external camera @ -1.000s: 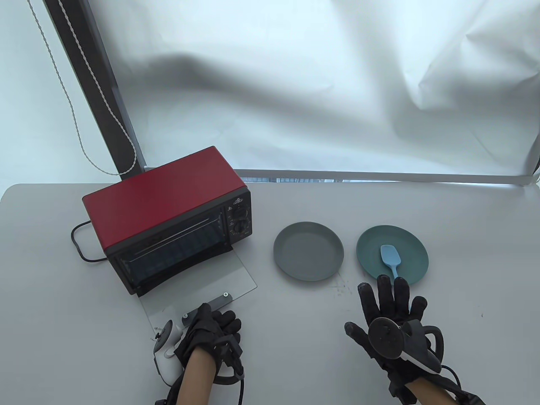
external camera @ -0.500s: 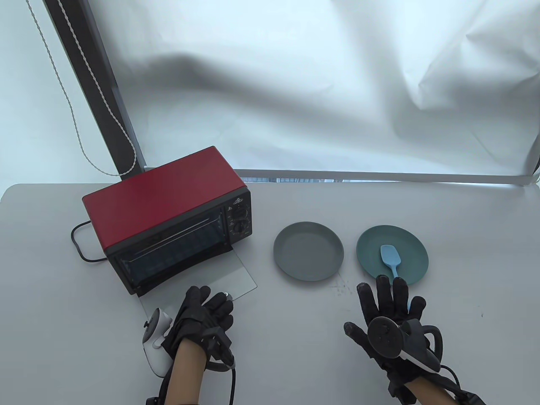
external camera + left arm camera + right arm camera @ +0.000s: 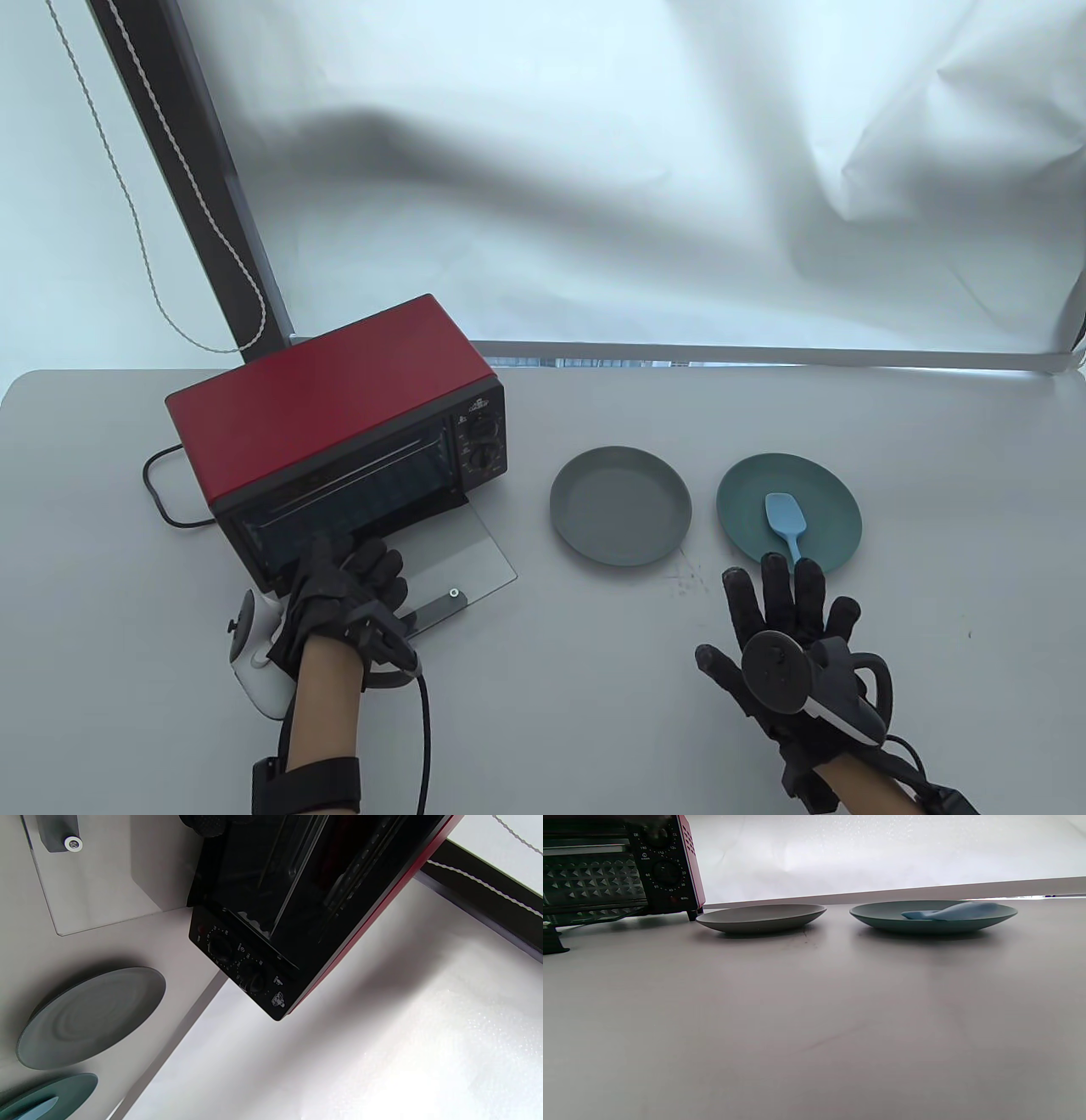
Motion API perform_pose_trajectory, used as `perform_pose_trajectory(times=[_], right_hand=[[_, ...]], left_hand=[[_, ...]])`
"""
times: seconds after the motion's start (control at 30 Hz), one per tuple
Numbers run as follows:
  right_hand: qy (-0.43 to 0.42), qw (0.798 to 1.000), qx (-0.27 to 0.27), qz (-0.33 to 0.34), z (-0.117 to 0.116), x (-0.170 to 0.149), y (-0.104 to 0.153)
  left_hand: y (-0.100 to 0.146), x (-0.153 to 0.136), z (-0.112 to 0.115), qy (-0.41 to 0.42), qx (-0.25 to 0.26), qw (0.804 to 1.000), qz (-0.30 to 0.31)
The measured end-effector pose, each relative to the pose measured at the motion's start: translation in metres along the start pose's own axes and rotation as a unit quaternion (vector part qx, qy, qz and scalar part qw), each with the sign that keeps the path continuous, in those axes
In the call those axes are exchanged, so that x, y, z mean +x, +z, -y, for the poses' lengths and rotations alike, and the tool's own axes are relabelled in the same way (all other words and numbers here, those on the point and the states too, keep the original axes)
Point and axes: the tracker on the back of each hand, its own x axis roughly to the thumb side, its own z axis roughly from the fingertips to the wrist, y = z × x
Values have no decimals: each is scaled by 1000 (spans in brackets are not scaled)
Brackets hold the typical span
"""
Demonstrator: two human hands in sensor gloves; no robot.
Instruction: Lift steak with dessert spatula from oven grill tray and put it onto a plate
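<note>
The red oven (image 3: 331, 416) stands at the left with its glass door (image 3: 458, 552) folded flat onto the table. My left hand (image 3: 348, 567) reaches over the door, fingertips at the dark oven mouth (image 3: 297, 899), and I see nothing in its grip. Only rack lines show inside the oven; the steak and the tray are hidden. The light blue spatula (image 3: 785, 514) lies in the teal plate (image 3: 819, 484). My right hand (image 3: 785, 603) lies flat on the table with fingers spread, fingertips at the spatula handle's end. The grey plate (image 3: 619, 516) sits bare between oven and teal plate.
The door's grey handle (image 3: 437, 607) juts out just right of my left wrist. A black power cord (image 3: 157, 492) loops left of the oven. A dark post (image 3: 195, 170) with a beaded cord rises behind it. White sheeting hangs behind the table.
My left hand has let go of the door handle and moved up and left across the glass door to the oven mouth. The right hand has stayed in place.
</note>
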Motion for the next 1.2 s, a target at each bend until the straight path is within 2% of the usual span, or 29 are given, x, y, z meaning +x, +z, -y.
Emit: perform_pose_trajectory(times=[0.43, 0.7, 0.97, 1.2], right_hand=[[4, 1000, 7, -21, -1, -5, -3], [2, 1000, 3, -27, 0, -6, -3], [2, 1000, 0, -28, 0, -7, -4], [-1, 1000, 1, -25, -1, -7, -4]], left_hand=[[-30, 18, -23, 43, 19, 999, 25], [-47, 21, -24, 48, 25, 998, 28], [-64, 13, -23, 65, 20, 997, 37], [-64, 15, -23, 58, 36, 997, 40]])
